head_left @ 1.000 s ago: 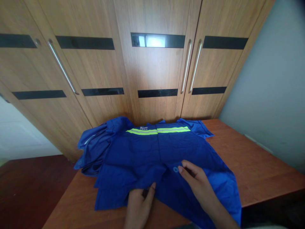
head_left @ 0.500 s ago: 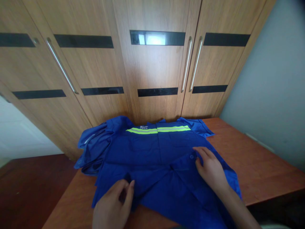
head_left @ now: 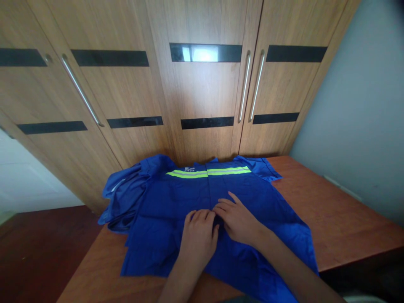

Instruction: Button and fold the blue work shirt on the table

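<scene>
A blue work jacket [head_left: 183, 193] lies spread out with its collar away from me and a yellow-green reflective stripe [head_left: 229, 170] across the chest. My left hand [head_left: 200, 231] is at the jacket's front opening, its fingers curled down and closed on the cloth. Touching it from the right, my right hand [head_left: 235, 216] pinches the jacket front at the same spot, with one finger lifted. The fingertips of both hands meet over the centre line. Whatever button or edge lies beneath them is hidden.
The jacket rests on a reddish-brown wooden table [head_left: 331, 219]. A pile of folded blue clothing [head_left: 121, 202] lies at its left side. Behind stands a wooden wardrobe [head_left: 202, 92] with metal handles, and a pale wall [head_left: 353, 118] rises on the right.
My hands have come together at the middle of the jacket, the left moving right and up, the right moving left. The front flap with a button, raised at the right before, now lies toward the centre.
</scene>
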Available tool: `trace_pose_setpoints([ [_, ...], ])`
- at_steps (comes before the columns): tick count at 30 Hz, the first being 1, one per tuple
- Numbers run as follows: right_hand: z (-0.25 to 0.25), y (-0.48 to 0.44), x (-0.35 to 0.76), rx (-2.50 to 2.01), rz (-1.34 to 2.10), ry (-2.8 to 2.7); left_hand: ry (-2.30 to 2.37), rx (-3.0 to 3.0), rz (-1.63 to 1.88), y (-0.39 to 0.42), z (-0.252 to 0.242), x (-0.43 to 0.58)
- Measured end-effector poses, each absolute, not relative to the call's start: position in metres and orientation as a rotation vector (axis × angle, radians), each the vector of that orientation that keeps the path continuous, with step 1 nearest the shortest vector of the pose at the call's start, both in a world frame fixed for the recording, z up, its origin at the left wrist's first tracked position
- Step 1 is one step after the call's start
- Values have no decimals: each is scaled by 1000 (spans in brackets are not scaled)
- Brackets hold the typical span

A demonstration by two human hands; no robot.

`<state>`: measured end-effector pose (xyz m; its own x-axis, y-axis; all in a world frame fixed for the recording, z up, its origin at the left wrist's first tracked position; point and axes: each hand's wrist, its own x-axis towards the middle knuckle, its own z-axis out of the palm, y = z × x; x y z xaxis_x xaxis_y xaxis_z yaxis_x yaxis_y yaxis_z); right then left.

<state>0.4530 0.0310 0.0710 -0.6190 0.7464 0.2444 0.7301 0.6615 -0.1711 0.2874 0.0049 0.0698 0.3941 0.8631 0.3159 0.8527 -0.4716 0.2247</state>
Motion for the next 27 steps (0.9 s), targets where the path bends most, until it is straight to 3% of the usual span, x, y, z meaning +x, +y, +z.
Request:
trace_pose_setpoints([
  [8, 63, 46, 458, -1244, 152, -2548, 1663, 2604, 488, 1, 62, 281],
  [17, 97, 30, 455, -1248, 256, -2048, 1529, 2466, 974, -10, 66, 279],
  [27, 73, 4, 431, -1123, 727, -1726, 1402, 2136, 961, -7, 56, 281],
])
